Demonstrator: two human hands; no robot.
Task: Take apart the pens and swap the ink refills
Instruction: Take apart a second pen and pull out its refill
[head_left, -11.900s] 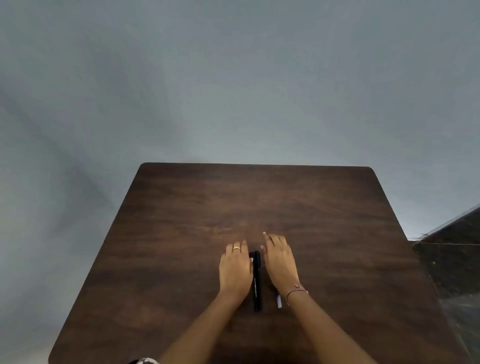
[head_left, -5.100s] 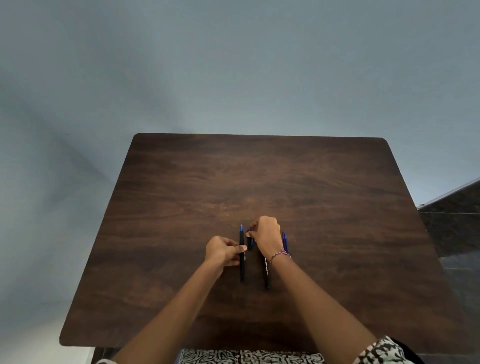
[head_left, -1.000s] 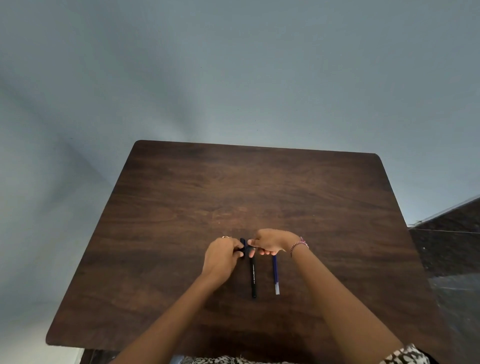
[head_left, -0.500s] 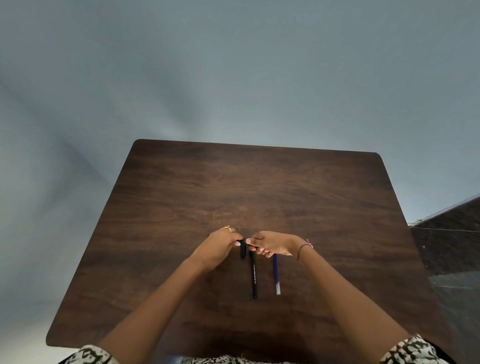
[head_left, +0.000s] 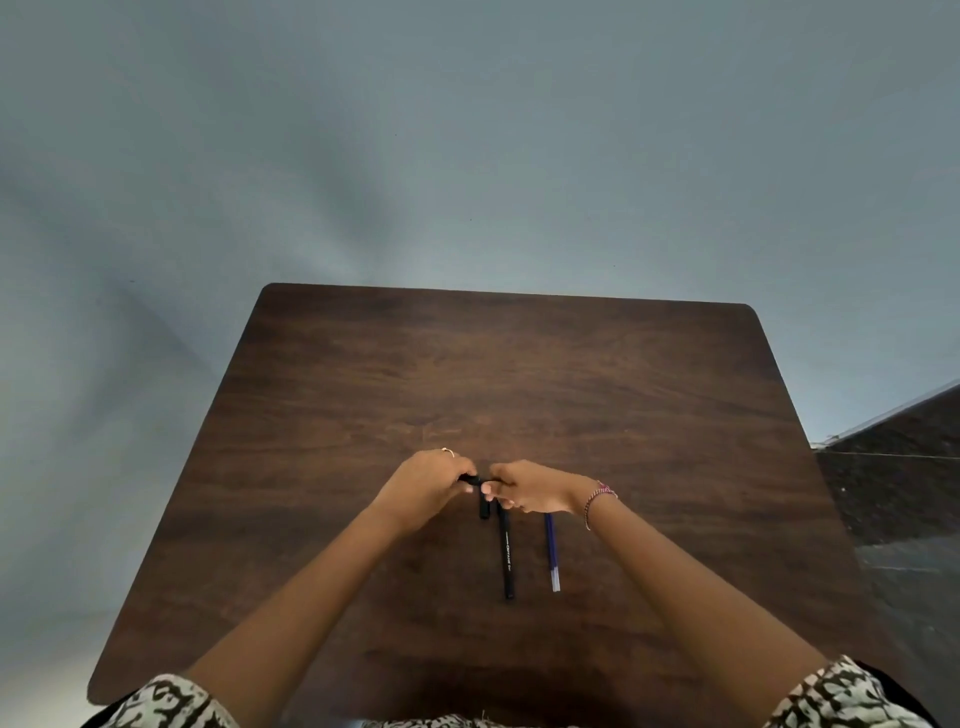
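Observation:
My left hand (head_left: 423, 486) and my right hand (head_left: 530, 488) meet over the middle of the wooden table (head_left: 649, 415). Between their fingertips they pinch a black pen (head_left: 472, 480) held crosswise; most of it is hidden inside the fingers. Just below the hands a short black pen piece (head_left: 484, 508) lies on the table. A long black pen barrel (head_left: 506, 553) with white lettering lies lengthwise beside it. To its right lies a blue ink refill (head_left: 551, 556) with a pale near end; its far end is hidden under my right hand.
The table's near edge sits at my patterned sleeves (head_left: 166, 701). A plain grey wall rises behind the table. A dark stone ledge (head_left: 893, 467) stands off the table's right side.
My left wrist has lifted and turned outward while both hands stay joined on the black pen. The barrel, the short piece and the refill have not moved.

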